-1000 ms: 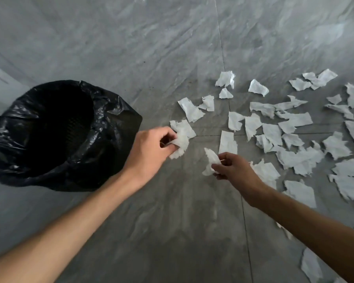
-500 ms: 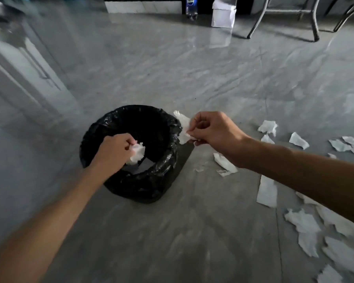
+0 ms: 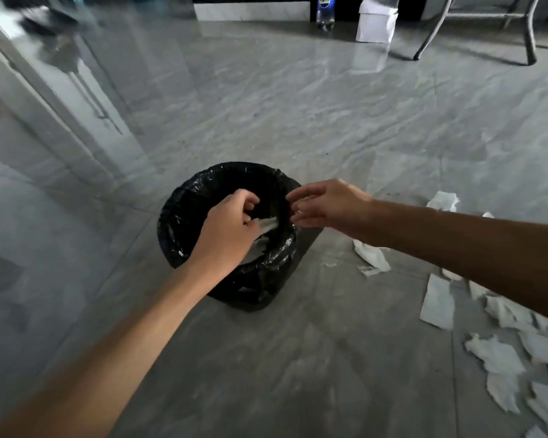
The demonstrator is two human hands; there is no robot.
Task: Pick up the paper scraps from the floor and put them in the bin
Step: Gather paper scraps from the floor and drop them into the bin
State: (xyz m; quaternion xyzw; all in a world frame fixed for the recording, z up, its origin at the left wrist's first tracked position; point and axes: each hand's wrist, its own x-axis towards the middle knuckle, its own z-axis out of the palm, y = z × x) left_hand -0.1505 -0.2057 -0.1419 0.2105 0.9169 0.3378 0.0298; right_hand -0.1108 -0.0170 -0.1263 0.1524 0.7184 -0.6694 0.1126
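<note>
A round bin lined with a black bag (image 3: 222, 172) stands on the grey tiled floor. My left hand (image 3: 231, 226) hovers over its mouth, fingers loosely curled and apart. White paper scraps (image 3: 268, 224) lie inside the bin just beyond my thumb, and I cannot tell whether they touch it. My right hand (image 3: 326, 205) is at the bin's right rim with the fingers stretched out and nothing in them. Several torn white scraps lie on the floor to the right, among them a long strip (image 3: 437, 303) and a crumpled piece (image 3: 372, 256).
More scraps (image 3: 494, 352) spread toward the lower right corner. At the far wall stand a cola bottle (image 3: 325, 9), a white box (image 3: 377, 22) and metal chair legs (image 3: 529, 30). A white door frame (image 3: 45, 90) runs along the left.
Both hands carried scraps from the floor to the bin. The right hand's fingers have opened and its scrap is gone. The left hand's fingers have loosened over the bin.
</note>
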